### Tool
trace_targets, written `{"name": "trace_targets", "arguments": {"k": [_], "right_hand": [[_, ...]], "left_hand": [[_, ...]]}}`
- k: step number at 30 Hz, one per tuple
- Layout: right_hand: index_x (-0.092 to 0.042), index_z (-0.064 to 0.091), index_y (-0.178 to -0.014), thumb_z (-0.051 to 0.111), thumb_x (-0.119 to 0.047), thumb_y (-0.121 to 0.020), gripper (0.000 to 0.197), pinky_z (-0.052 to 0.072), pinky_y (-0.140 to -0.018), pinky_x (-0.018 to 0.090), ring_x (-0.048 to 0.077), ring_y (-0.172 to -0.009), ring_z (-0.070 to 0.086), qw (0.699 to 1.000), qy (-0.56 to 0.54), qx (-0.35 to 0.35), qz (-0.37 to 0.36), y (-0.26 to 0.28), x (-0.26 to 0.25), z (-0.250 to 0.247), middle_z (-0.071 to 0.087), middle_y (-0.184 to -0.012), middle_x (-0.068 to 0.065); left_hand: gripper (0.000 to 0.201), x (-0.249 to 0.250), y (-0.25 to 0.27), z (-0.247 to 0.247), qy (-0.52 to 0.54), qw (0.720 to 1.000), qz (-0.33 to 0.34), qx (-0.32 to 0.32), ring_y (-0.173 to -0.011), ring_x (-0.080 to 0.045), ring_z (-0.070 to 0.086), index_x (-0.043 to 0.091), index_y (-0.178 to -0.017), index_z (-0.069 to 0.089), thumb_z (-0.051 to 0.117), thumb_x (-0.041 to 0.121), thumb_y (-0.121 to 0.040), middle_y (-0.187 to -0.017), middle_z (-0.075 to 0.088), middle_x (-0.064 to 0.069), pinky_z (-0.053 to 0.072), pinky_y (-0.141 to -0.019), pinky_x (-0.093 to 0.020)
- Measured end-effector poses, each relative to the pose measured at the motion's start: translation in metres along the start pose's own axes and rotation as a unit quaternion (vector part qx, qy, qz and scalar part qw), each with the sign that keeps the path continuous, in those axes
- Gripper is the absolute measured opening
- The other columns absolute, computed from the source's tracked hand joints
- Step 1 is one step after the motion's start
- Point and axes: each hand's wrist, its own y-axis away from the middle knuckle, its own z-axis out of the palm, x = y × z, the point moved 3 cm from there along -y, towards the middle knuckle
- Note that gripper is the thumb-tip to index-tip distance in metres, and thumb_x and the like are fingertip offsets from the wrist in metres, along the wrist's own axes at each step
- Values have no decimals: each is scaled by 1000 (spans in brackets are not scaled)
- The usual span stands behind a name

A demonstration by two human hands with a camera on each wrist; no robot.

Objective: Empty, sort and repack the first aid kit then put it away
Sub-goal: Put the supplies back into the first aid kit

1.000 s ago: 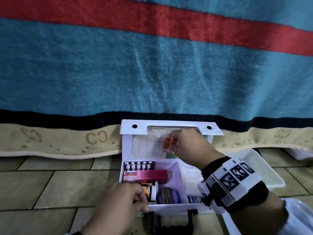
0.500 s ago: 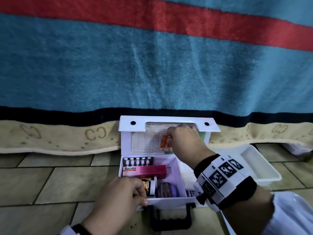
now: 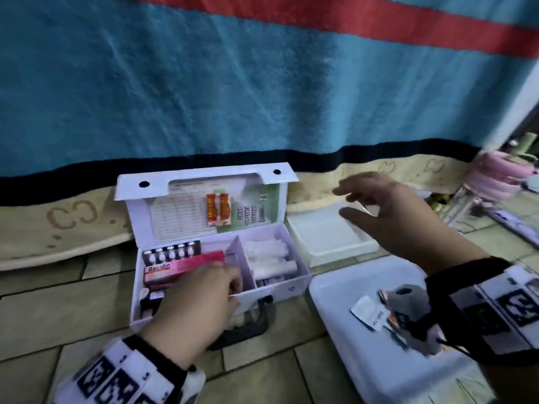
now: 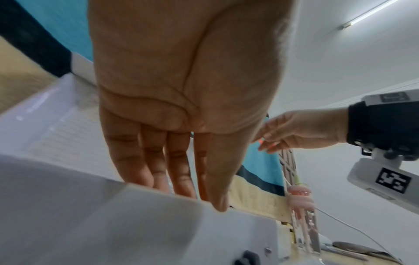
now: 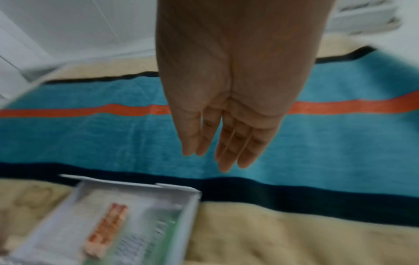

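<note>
The white first aid kit (image 3: 291, 284) stands open on the tiled floor, its lid upright against a blanket. Two orange sachets (image 3: 218, 209) sit in the lid's pocket, blurred in the right wrist view (image 5: 106, 231). A pink Bacidin box (image 3: 180, 265), a strip of ampoules (image 3: 169, 252) and white rolls (image 3: 268, 252) lie inside. My left hand (image 3: 233, 287) holds the kit's front wall (image 4: 113, 224), fingers (image 4: 179, 172) inside and thumb outside. My right hand (image 3: 350, 202) hovers empty to the kit's right, its fingers (image 5: 226, 148) straight.
A white tray (image 3: 329, 246) lies on the floor behind the right hand. A nearer white tray (image 3: 350, 290) holds small packets (image 3: 373, 313). The striped blanket (image 3: 262, 97) hangs behind the kit. A pink object (image 3: 501, 173) stands at far right. The kit's black handle (image 3: 248, 325) points toward me.
My right hand has let go of the orange sachets, which stay in the lid, and moved right over the far tray. The left hand stays on the kit's front wall.
</note>
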Motion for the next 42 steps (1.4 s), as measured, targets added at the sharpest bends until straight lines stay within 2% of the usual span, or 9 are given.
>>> {"name": "trace_targets", "arguments": {"k": [3,7,13,20,23,27,32,36,42], "right_hand": [[-20,68,-105,71,-17,-81,25,39,-64,11,-2,-72,55,984,118,-55,124,43,61,-19,61,-92,-6],[-22,63,-116,70,-28,-82,35,47,-84,26,15,-100,62,921,183,-192,286,106,125,-7,65,-118,0],[-34,55,-125,48,-20,-93,35,39,-74,18,10,-95,60,912,152,-247,289,133,140,29,64,-119,-7],[-41,30,-141,43,-15,-88,61,42,-94,34,25,-119,46,900,236,-266,251,121,143,40,43,-129,3],[-35,50,-125,43,-10,-84,48,41,-97,35,20,-120,45,908,236,-257,233,112,139,41,48,-130,-8],[-33,57,-92,46,-14,-87,23,30,-80,27,16,-102,57,910,253,-217,248,106,134,41,61,-94,-10],[-34,66,-90,54,-25,-89,15,32,-84,26,13,-86,57,912,263,-208,237,106,130,36,59,-80,-12],[-37,55,-65,66,-14,-83,31,38,-59,23,12,-70,55,948,163,-113,249,104,129,23,59,-71,-11],[-20,64,-97,54,-7,-89,19,37,-52,18,11,-65,54,974,50,3,220,83,101,15,64,-77,-6]], "left_hand": [[15,14,-6,6,-9,1000,10,2,-84,-13,59,29,-78,53,68,26,-78,-86,61,8,50,-74,-31],[23,18,-9,6,-24,1000,-9,-5,-72,-9,58,25,-71,51,73,18,-69,-70,58,9,49,-64,-27],[24,25,-9,3,-24,1000,-14,-11,-67,-7,54,24,-66,53,77,19,-67,-62,54,15,43,-58,-24],[28,27,-9,2,-24,999,-28,-8,-64,-5,52,26,-62,51,78,21,-67,-58,54,16,48,-62,-26],[29,26,-10,3,-26,999,-37,-3,-65,-4,53,27,-60,51,76,16,-69,-59,55,15,49,-61,-26],[30,26,-10,3,-18,999,-41,0,-65,-3,54,27,-60,50,76,14,-68,-60,55,16,46,-60,-24],[31,25,-8,4,-12,999,-37,3,-64,0,51,28,-59,49,75,14,-69,-60,54,15,43,-58,-23],[30,26,-8,2,-5,999,-40,-4,-67,-2,54,28,-59,50,75,15,-70,-59,55,15,48,-62,-25],[24,29,-8,-2,3,999,-32,-22,-70,-3,57,26,-65,54,77,20,-68,-65,58,15,50,-65,-26]]}}
